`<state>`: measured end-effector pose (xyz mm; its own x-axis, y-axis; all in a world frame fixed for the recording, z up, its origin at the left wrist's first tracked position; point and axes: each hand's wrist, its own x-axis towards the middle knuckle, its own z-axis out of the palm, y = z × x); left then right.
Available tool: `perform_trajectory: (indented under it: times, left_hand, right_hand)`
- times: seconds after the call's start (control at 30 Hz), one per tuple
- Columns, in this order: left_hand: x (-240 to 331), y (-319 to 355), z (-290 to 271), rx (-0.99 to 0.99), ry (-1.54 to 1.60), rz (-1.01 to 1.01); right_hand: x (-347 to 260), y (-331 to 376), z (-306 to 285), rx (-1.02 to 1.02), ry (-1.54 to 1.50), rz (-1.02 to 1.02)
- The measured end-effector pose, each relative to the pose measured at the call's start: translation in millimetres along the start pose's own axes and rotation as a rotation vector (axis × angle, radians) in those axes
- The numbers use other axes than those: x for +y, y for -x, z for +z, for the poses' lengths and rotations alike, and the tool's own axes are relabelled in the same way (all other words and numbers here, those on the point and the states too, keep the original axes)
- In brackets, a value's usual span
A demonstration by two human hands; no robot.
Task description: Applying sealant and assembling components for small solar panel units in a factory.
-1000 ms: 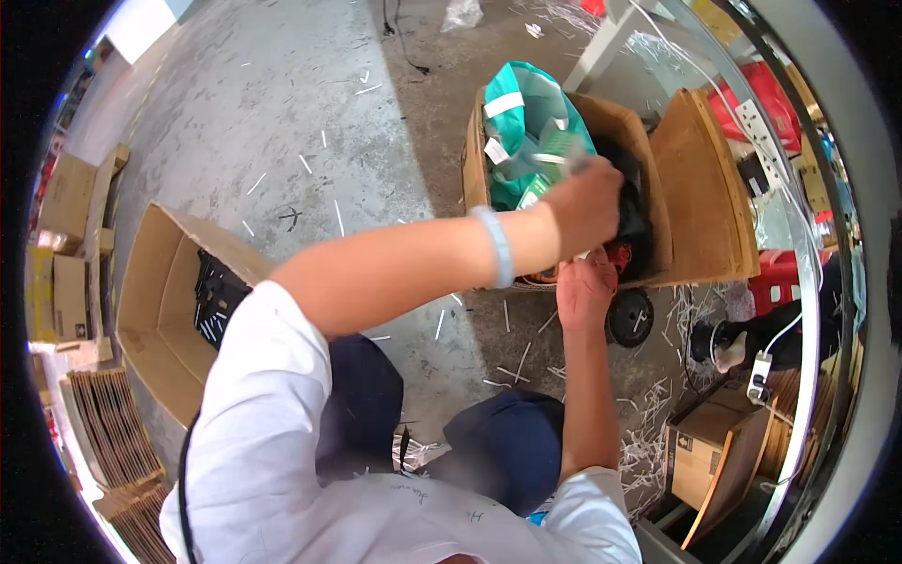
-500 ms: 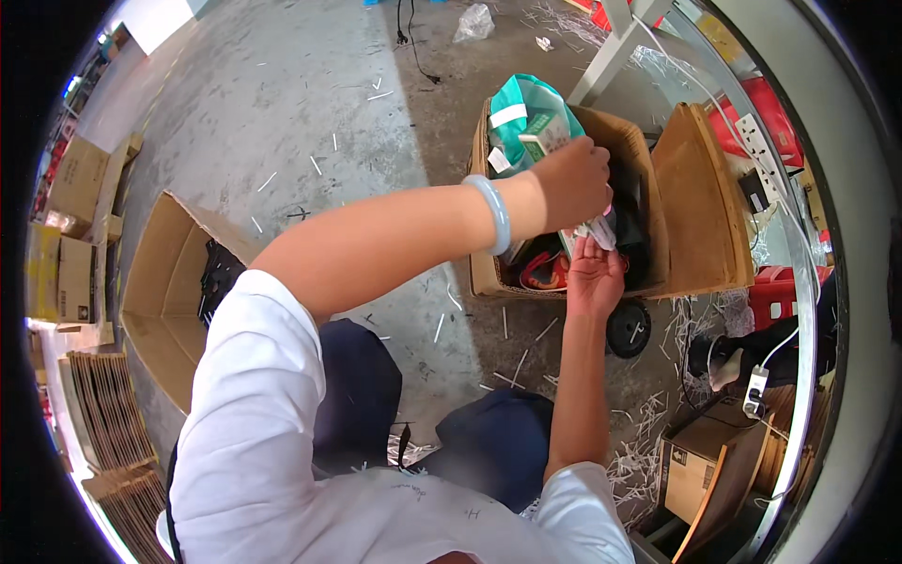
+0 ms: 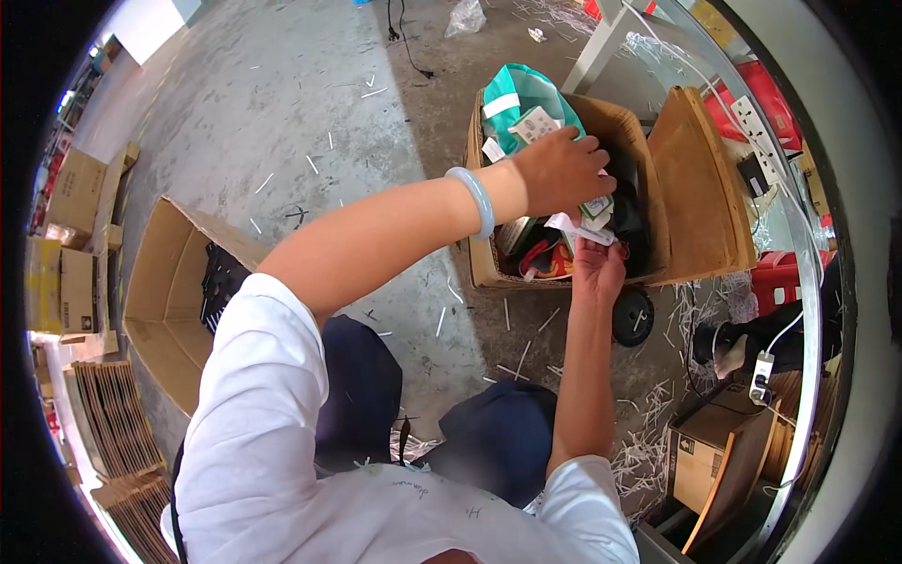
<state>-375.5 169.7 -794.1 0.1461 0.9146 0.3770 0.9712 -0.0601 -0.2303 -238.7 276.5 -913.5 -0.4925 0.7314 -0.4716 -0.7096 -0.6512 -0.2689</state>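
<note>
Right now the left hand [image 3: 566, 172] hangs over an open cardboard box [image 3: 606, 115], fingers curled down, their grip hidden. Just below it, the right hand [image 3: 598, 270], palm up, holds a white packet [image 3: 575, 227] by its near edge, inside the box. Beyond the left hand sits a teal bag [image 3: 507, 120]; red items [image 3: 556, 263] lie just left of the right hand. Well left of both hands, another carton [image 3: 160, 310] contains black pieces [image 3: 219, 277].

Both hands [image 3: 565, 176] at a white-and-green packet [image 3: 598, 209] over a cardboard box [image 3: 656, 226]
</note>
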Motion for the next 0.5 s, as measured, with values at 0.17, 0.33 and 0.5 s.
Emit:
perform_trajectory:
  times: [0.17, 0.33, 0.5]
  left_hand:
    - [-3.5, 5.7, 15.7, 0.029, 0.144, -0.145]
    - [-14.6, 14.5, 3.0, -0.213, 0.857, -0.384]
    - [-22.5, 39.4, 18.0, -0.228, 1.094, -0.339]
  right_hand:
    - [-0.8, -5.9, -2.7, -0.037, 0.027, -0.015]
    - [-8.0, -10.4, 5.5, -0.339, 0.255, -0.133]
    - [15.6, 15.5, 50.4, -0.702, 0.51, -0.104]
